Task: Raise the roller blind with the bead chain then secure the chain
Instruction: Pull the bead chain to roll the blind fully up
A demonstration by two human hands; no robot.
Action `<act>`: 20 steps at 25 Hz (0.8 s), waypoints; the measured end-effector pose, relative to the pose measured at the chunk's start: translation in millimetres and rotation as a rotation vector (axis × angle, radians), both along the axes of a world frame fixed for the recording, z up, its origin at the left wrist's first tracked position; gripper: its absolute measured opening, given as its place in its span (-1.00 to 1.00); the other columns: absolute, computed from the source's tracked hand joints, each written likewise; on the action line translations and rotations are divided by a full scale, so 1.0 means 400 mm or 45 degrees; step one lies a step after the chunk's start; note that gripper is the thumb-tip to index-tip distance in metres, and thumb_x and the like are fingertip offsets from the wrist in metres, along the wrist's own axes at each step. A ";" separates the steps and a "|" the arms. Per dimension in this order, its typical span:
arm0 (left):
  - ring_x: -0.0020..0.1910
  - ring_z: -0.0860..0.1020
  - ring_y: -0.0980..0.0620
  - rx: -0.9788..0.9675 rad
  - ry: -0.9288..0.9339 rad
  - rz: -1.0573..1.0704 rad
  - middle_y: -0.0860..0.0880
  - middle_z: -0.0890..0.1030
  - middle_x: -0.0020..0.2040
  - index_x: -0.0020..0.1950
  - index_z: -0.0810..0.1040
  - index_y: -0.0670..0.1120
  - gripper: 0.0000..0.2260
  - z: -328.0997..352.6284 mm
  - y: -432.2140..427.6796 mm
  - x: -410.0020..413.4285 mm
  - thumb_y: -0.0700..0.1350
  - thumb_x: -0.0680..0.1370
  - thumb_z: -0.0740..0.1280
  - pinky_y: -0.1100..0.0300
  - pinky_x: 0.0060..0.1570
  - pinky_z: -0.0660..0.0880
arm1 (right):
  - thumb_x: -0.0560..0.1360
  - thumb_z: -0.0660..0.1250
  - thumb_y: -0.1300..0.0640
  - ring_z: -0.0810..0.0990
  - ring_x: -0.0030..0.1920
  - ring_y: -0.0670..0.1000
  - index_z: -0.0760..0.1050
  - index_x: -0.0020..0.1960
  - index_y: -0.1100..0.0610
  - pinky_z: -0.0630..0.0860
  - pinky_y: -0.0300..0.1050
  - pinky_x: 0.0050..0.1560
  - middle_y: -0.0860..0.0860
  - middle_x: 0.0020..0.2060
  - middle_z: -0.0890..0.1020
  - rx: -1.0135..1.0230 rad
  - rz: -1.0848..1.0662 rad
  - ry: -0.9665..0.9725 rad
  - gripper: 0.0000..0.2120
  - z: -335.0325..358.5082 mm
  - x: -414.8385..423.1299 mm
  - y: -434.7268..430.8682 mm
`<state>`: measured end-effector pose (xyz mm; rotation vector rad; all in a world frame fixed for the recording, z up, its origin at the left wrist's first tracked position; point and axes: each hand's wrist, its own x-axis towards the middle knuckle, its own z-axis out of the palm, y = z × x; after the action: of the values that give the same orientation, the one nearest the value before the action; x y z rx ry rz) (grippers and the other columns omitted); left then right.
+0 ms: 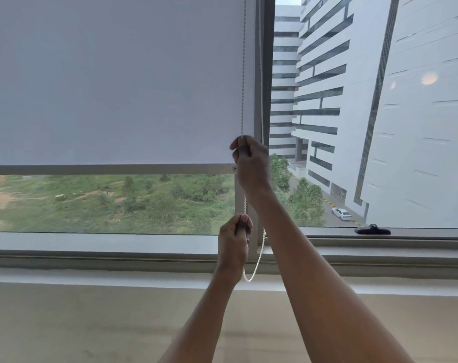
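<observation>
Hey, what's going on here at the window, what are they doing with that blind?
A person is working a roller blind by its bead chain. The right hand grips the chain higher up, level with the blind's bottom bar, and the left hand grips the same strand lower down, near the sill. The blind covers most of the left pane, with a strip of greenery showing beneath it. The chain's loop hangs free below the hands, so it is not yet secured.
</observation>
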<state>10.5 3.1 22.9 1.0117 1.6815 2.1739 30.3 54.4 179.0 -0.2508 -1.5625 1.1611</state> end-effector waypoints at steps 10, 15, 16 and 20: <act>-0.27 0.63 -0.11 -0.437 0.026 -0.056 -0.12 0.78 -0.14 0.06 0.72 -0.09 -0.69 -0.203 -0.029 -0.031 -0.09 0.76 0.18 0.07 -0.27 0.56 | 0.71 0.21 0.21 0.35 -0.41 -0.19 0.53 -0.22 0.16 0.29 -0.28 -0.39 -0.07 -0.39 0.49 -0.055 -0.050 -0.177 -0.67 -0.276 0.024 0.015; 0.39 0.62 -0.04 -0.374 0.154 0.302 -0.09 0.67 0.41 0.50 0.57 -0.12 -0.64 -0.022 -0.036 -0.042 -0.10 0.77 0.14 0.06 0.45 0.46 | 0.68 0.25 0.28 0.41 -0.43 -0.20 0.51 -0.26 0.07 0.36 -0.32 -0.34 -0.13 -0.42 0.50 -0.065 -0.100 -0.215 -0.66 -0.341 0.047 0.000; 0.28 0.66 0.00 -0.265 0.136 0.271 -0.09 0.71 0.33 0.44 0.61 -0.11 -0.66 0.039 -0.032 -0.040 -0.10 0.77 0.14 0.06 0.39 0.53 | 0.66 0.25 0.30 0.39 -0.42 -0.19 0.48 -0.29 0.01 0.37 -0.27 -0.33 -0.14 -0.43 0.50 -0.081 -0.091 -0.228 -0.62 -0.349 0.047 -0.001; 0.03 0.72 -0.04 0.097 0.057 -0.049 -0.16 0.76 0.13 0.21 0.66 -0.10 -0.68 0.254 -0.005 -0.030 -0.07 0.79 0.11 -0.06 0.15 0.64 | 0.67 0.22 0.30 0.29 -0.37 -0.10 0.41 -0.34 -0.01 0.27 -0.04 -0.32 -0.14 -0.44 0.39 -0.147 -0.038 -0.235 -0.56 -0.381 0.036 -0.019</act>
<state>-1.4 0.9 124.3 1.1106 1.5954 2.2217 44.5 46.7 26.5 -0.4679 -1.6473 1.2344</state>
